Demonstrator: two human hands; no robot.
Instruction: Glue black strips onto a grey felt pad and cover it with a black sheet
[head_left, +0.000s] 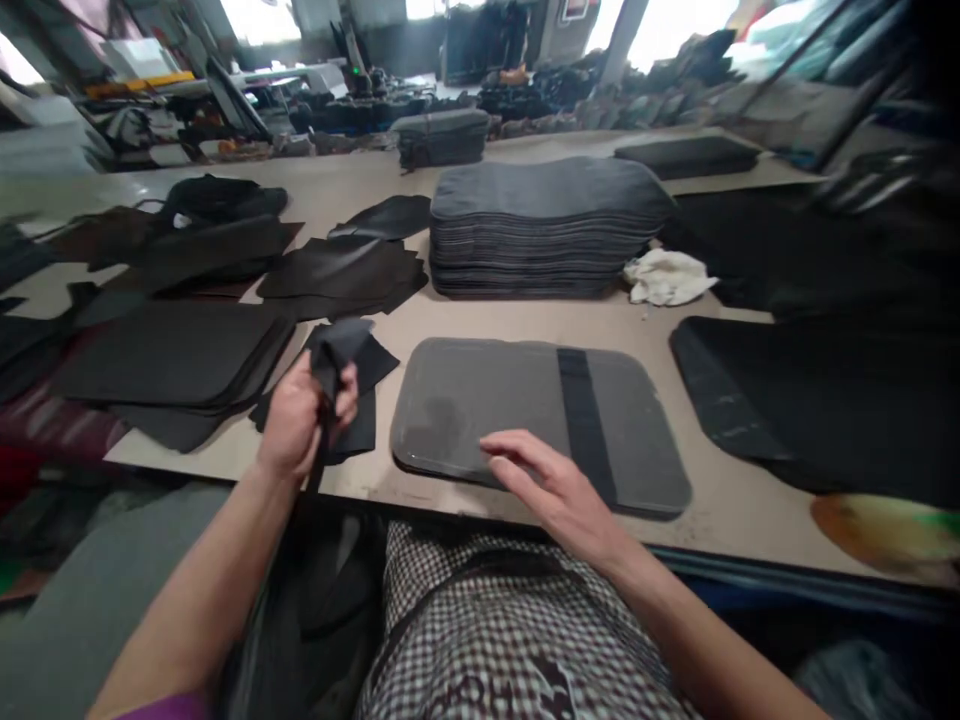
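The apron [487,630] is checked in dark and off-white. The worktop [360,490] is beige, the panel [487,400] grey with a black strip [585,420] across it. The rag [667,277] is white.

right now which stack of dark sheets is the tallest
The wavy-topped stack just left of the crumpled white cloth: its many layers rise visibly higher than those of the other stacks.
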